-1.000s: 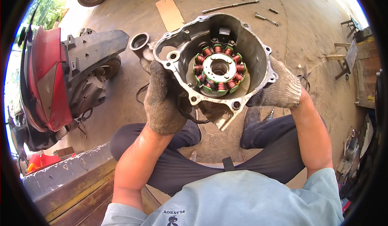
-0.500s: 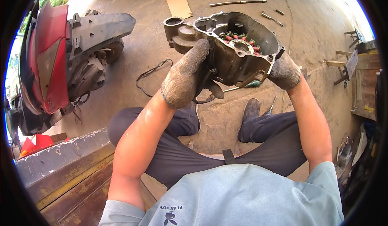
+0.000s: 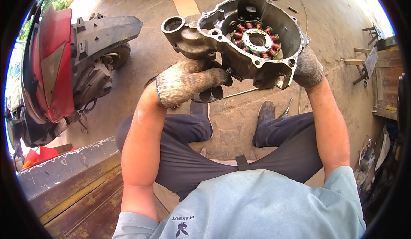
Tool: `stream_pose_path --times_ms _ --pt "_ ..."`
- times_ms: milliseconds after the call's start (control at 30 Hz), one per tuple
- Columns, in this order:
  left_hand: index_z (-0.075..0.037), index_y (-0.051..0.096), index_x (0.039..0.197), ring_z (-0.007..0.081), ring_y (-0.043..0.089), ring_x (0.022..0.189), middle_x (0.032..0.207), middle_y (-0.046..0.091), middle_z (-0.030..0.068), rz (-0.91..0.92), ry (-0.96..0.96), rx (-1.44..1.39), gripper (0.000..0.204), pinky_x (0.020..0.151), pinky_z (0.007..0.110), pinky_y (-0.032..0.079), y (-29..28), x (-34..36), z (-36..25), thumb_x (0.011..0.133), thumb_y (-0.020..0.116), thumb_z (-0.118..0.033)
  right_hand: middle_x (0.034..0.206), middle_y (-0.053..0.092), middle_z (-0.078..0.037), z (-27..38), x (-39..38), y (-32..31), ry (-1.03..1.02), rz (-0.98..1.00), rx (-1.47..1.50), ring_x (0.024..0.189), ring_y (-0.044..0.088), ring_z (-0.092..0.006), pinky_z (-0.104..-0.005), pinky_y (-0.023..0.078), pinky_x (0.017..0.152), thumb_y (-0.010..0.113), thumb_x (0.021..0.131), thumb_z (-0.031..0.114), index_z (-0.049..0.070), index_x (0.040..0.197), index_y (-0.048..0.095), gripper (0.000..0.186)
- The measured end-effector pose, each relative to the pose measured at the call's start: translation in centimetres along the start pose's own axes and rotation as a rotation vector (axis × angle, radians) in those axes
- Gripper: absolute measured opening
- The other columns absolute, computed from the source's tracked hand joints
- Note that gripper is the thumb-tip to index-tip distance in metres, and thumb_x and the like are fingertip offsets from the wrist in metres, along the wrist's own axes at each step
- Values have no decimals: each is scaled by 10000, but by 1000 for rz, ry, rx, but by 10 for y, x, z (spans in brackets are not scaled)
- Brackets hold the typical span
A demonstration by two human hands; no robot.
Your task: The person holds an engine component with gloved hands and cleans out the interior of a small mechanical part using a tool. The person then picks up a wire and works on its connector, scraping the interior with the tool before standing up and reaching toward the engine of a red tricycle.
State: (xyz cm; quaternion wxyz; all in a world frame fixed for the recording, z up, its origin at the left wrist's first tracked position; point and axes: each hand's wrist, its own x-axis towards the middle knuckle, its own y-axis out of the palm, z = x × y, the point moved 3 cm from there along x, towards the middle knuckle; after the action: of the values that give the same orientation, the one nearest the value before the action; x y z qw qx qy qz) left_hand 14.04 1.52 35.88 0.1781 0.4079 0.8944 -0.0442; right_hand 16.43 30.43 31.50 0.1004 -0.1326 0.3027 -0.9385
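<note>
A greasy metal engine side cover (image 3: 239, 70) is held up in front of me, its open side tilted toward me. Inside it sits a stator (image 3: 248, 37) with a ring of red copper coils around a pale hub. My left hand (image 3: 184, 83), in a dirty knit glove, is closed on the cover's lower left, below a round tubular opening (image 3: 173, 24). Its thumb lies across the front and its dark fingertips curl beneath. My right hand (image 3: 309, 68), gloved too, grips the right side, with its fingers mostly hidden behind the cover.
A red and black motorcycle (image 3: 51, 63) stands at the left. Cardboard (image 3: 185, 2) lies on the concrete floor beyond the cover. A thin rod (image 3: 242, 93) and a slim tool (image 3: 289, 106) lie near my feet. Wooden furniture flanks me, a bench (image 3: 77, 183) left and a cabinet (image 3: 387, 83) right.
The cover has risen and tipped toward me, so more of the stator shows. My left hand has shifted left and lower on it, its thumb now pointing right.
</note>
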Motion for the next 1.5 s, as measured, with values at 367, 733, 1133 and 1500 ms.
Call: stream_pose_path --times_ms 367,733,1133,1500 --pt "8 725 917 110 598 546 756 722 65 -280 -200 113 252 471 265 434 20 19 19 962 665 -233 1325 699 -40 -8 -7 -12 233 -140 246 1126 645 -126 -297 547 956 823 833 -19 62 1560 487 805" --pt "32 734 1002 152 704 612 796 757 103 -399 2 80 194 508 290 544 9 38 26 958 713 -156 1626 474 -140 2 -6 -36 10 -78 468 1494 461 -231 -370 392 1236 613 1062 170 -31 1597 383 617" --pt "42 715 988 157 709 572 739 742 105 -397 -17 152 154 472 298 544 20 40 22 901 751 -80 1612 493 -134 21 -12 -27 284 -8 1132 1466 496 -296 -475 442 1210 825 881 532 82 1644 372 996" --pt "16 751 984 159 697 602 816 759 106 -262 -200 198 231 519 303 547 10 50 23 871 769 -185 1397 668 -71 -46 -19 -9 325 30 929 1241 663 -203 -366 576 1005 707 1004 265 63 1519 546 576"
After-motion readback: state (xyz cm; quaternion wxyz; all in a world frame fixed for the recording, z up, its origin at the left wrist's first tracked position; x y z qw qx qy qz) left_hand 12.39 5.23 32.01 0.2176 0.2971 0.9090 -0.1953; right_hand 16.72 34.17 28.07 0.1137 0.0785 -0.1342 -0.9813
